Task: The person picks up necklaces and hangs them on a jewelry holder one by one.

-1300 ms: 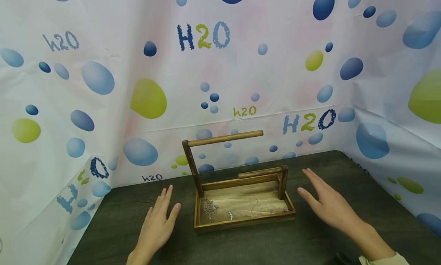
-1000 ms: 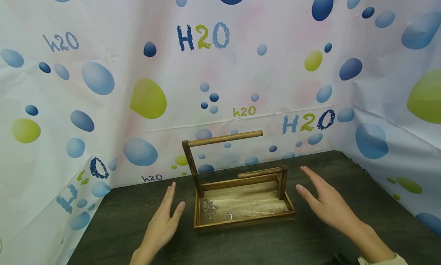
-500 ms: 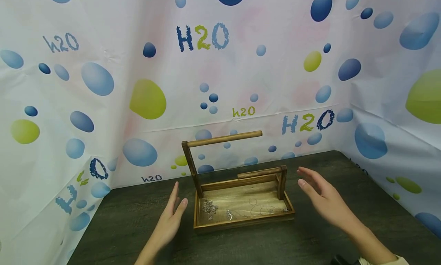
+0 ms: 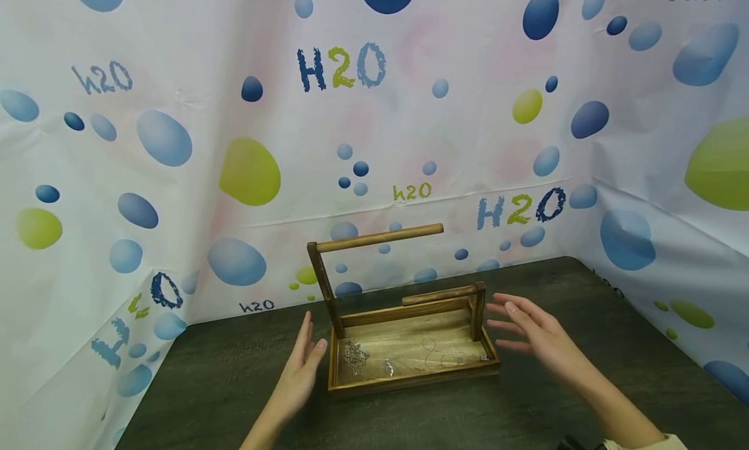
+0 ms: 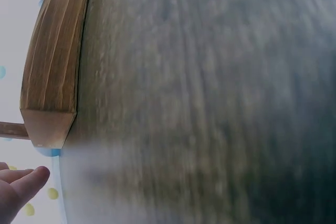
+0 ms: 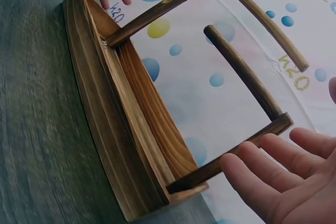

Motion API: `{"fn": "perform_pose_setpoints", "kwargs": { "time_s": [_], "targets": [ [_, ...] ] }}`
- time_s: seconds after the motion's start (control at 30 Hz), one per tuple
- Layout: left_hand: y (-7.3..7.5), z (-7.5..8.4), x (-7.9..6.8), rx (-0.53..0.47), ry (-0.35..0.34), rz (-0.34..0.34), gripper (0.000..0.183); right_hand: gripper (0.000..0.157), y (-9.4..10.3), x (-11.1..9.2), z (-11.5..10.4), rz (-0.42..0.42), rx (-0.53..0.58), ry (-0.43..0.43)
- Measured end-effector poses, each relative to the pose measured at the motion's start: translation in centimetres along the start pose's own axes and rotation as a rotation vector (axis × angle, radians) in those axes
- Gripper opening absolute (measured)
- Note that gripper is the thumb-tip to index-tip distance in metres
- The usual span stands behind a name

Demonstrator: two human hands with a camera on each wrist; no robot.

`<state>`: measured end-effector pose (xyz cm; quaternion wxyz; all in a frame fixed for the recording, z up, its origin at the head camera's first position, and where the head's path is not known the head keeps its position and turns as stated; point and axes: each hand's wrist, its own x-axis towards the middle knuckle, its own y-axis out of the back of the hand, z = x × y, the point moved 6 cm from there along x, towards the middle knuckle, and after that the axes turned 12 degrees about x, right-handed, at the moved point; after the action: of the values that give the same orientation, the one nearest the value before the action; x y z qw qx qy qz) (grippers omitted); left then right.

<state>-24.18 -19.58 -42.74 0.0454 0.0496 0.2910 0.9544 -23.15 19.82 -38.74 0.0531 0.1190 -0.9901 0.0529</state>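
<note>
On the left side, a white sheet with blue and green spots (image 4: 201, 203) hangs and runs across the back of a dark wooden table (image 4: 222, 359). Next comes the left hand (image 4: 300, 374), above the table, with its fingers straight and its thumb sticking out apart from them. It is just beside the left end of a long, low, brown wooden box (image 4: 415, 380), which sits flat on the table between the two hands.

At the box's left end, a tall brown wooden post (image 4: 325, 287) stands up. A long, round, light brown wooden bar (image 4: 380, 237) sticks out from its top to the right. Below, a tangled pile of silver chain (image 4: 354, 356) lies in the box. To its right are a small shiny silver piece (image 4: 389, 368) and then a thin silver chain (image 4: 459, 359) in loose loops.

At the right end stands a short brown wooden post (image 4: 478, 310), with a shorter round brown bar (image 4: 439, 295) pointing left. Close by is the right hand (image 4: 541, 336), its fingers spread apart and a little bent. I cannot tell if they touch the post. Lowest on the right is a pale sleeve (image 4: 649, 443).
</note>
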Motion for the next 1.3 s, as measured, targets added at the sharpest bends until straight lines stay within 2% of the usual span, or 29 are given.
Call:
{"fn": "perform_pose_setpoints", "kwargs": {
  "time_s": [0.17,0.5,0.67,0.77,1.3],
  "targets": [
    [-0.4,0.0,0.2,-0.009,-0.004,0.002,0.075,0.061,-0.8,0.4,0.7,-0.017,0.065,-0.065],
    [-1.2,0.0,0.2,-0.048,-0.021,-0.019,0.07,0.068,-2.0,1.0,2.2,-0.072,0.152,-0.135],
    [-1.8,-0.1,0.4,-0.06,-0.03,-0.035,0.078,0.068,-2.8,1.4,2.8,-0.113,0.159,-0.143],
    [-1.9,0.0,0.5,-0.056,-0.058,-0.036,0.08,0.069,-3.3,1.8,3.0,-0.125,0.168,-0.146],
    [-2.4,0.1,0.5,-0.032,-0.097,-0.054,0.088,0.074,-6.3,4.0,4.5,-0.154,0.228,-0.197]
  ]
}}
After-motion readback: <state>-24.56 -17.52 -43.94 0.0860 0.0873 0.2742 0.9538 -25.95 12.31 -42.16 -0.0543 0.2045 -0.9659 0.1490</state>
